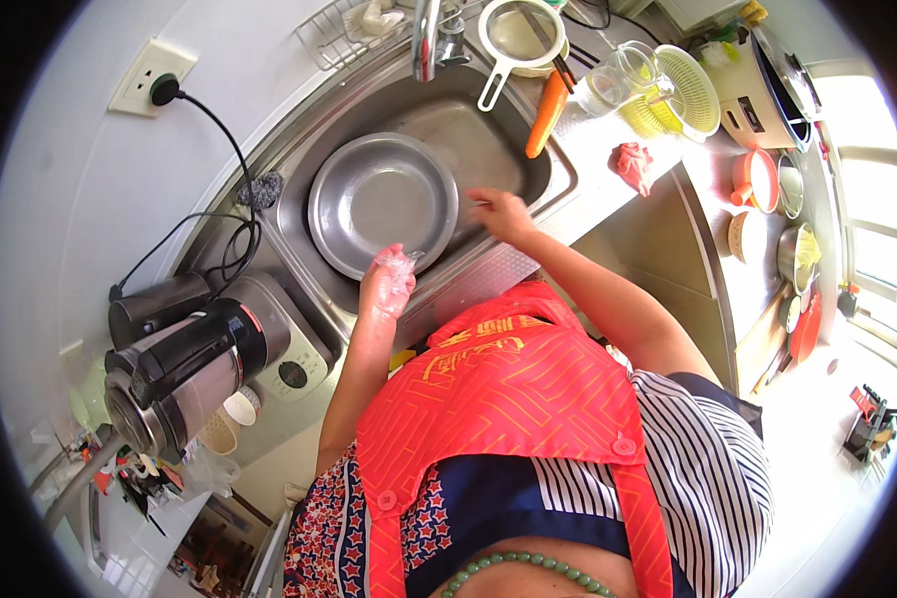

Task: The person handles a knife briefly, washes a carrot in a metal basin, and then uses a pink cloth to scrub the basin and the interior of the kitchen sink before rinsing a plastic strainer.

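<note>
My left hand (389, 288) is at the near left rim of a round stainless steel basin (383, 198), closed around a crumpled clear plastic film (400, 267). The basin stands in the left part of a metal sink (486, 134) and looks bare inside. My right hand (502, 214) hangs over the sink's near right side, to the right of the basin. Its fingers are a little blurred and bent, and I see nothing held in them. The chrome faucet (426, 45) is at the far edge of the sink.
A carrot (548, 112) lies on the sink's right rim beside a white-handled strainer (522, 34). Further right are a glass pitcher (605, 90), a green colander (691, 90), a pink cloth (633, 168) and a rice cooker (755, 97). A blender (187, 374) and its black cord stand left.
</note>
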Available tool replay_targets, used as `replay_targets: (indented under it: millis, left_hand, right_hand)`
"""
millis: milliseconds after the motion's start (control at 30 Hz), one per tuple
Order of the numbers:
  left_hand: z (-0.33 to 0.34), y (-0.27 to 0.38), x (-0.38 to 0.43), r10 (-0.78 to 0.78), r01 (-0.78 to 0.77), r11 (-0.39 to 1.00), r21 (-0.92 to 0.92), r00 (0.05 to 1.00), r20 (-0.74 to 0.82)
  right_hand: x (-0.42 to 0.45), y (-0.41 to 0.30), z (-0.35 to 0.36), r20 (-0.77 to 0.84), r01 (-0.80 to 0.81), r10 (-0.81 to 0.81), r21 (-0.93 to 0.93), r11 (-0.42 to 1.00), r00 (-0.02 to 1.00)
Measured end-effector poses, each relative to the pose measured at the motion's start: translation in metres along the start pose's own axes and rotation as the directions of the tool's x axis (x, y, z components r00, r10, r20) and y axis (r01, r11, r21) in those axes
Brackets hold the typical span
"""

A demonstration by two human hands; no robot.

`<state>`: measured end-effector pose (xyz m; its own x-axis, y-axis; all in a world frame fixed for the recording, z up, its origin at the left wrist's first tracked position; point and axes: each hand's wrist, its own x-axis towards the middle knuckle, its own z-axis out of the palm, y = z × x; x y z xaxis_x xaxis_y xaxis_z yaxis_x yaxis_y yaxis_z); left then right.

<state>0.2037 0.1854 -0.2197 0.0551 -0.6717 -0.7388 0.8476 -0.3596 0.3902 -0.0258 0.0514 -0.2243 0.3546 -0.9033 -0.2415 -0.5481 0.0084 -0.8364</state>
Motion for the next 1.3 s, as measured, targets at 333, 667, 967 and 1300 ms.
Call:
replay_targets:
  millis: [333, 667, 967, 1300]
  left_hand:
    - [0.129, -0.042, 0.014, -0.041, -0.043, 0.946, 0.321, 0.967, 0.251]
    - [0.209, -0.111, 0.042, -0.006, -0.043, 0.97, 0.24, 0.98, 0.201]
    - [0.211, -0.133, 0.045, -0.056, 0.003, 0.96, 0.279, 0.982, 0.182]
    - [0.204, -0.129, 0.04, -0.057, -0.007, 0.94, 0.341, 0.983, 0.177]
  right_hand:
    - [-0.012, 0.083, -0.239, -0.506, -0.028, 0.251, 0.407, 0.913, 0.825]
    - [-0.024, 0.105, -0.184, -0.31, 0.256, -0.307, -0.195, 0.947, 0.9]
    - [0.05, 0.101, -0.214, -0.254, 0.505, -0.684, -0.512, 0.695, 0.684]
    - [0.036, 0.125, -0.231, -0.138, 0.499, -0.67, -0.563, 0.659, 0.729]
